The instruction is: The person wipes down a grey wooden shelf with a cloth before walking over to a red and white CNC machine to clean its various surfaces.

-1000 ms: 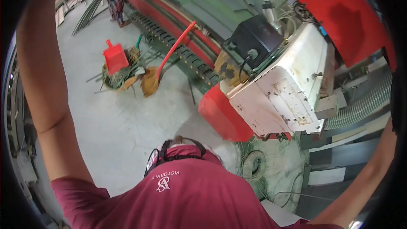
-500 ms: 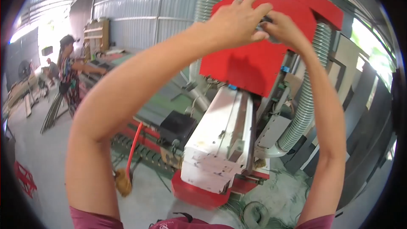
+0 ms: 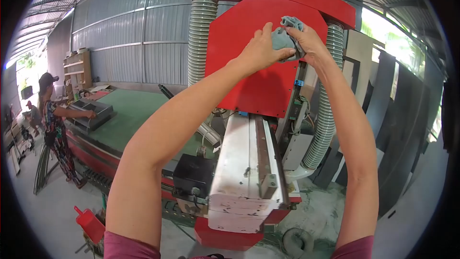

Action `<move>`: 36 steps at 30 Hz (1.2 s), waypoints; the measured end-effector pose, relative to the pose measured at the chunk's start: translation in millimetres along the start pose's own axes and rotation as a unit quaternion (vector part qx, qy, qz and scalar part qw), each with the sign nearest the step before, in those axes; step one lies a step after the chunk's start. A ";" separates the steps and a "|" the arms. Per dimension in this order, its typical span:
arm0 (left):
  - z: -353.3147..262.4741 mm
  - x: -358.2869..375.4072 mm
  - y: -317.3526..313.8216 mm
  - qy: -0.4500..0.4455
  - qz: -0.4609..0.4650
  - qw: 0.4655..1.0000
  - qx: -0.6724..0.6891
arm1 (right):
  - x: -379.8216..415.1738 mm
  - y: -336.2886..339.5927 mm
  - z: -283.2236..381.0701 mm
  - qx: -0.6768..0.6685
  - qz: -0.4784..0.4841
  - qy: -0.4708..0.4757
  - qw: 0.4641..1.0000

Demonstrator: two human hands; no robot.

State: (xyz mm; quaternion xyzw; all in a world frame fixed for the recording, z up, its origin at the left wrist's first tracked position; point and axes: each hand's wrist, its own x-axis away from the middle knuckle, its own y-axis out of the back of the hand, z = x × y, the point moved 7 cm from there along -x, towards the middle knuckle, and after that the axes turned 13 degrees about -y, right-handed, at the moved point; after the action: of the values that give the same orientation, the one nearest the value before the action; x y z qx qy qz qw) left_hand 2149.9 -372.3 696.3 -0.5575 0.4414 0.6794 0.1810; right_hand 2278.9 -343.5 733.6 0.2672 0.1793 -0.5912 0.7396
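A crumpled grey-green cloth (image 3: 281, 40) is held up at head height in front of the red machine cover (image 3: 239, 33). My left hand (image 3: 260, 50) grips its left side, thumb across the lower edge and fingers partly hidden behind. My right hand (image 3: 310, 43) pinches the cloth's right side near the top, where a folded end sticks up. Both arms are stretched upward. Below them runs the machine's white beam (image 3: 235, 163), with a dark rail along its right side.
Ribbed clear hoses (image 3: 201, 38) flank the red cover. A black box (image 3: 192, 175) sits left of the beam. At far left a person (image 3: 52, 124) reaches over a dark panel (image 3: 91, 115) on the green table (image 3: 139, 108). Dark boards (image 3: 402, 115) lean at right.
The view has swung right and tilted. More of the cloth now shows between my hands, which are slightly farther apart. The person at left now stands beside the dark panel.
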 end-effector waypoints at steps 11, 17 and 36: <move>73.1 31.7 62.5 -0.055 0.198 0.915 0.346 | 21.4 -92.1 28.7 0.240 0.052 0.035 0.969; 86.1 49.9 58.5 0.002 0.255 0.886 0.387 | 31.2 -137.8 39.6 0.360 0.035 0.074 0.929; 86.4 27.3 49.8 0.132 0.016 0.791 0.597 | 24.4 -120.6 25.4 0.466 -0.318 0.202 0.800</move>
State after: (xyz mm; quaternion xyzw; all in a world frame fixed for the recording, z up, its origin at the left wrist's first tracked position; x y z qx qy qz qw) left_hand 2053.0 -336.9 690.1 -0.4157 0.7878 0.2032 0.4065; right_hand 2166.4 -397.0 717.5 0.6211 0.1028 -0.7379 0.2431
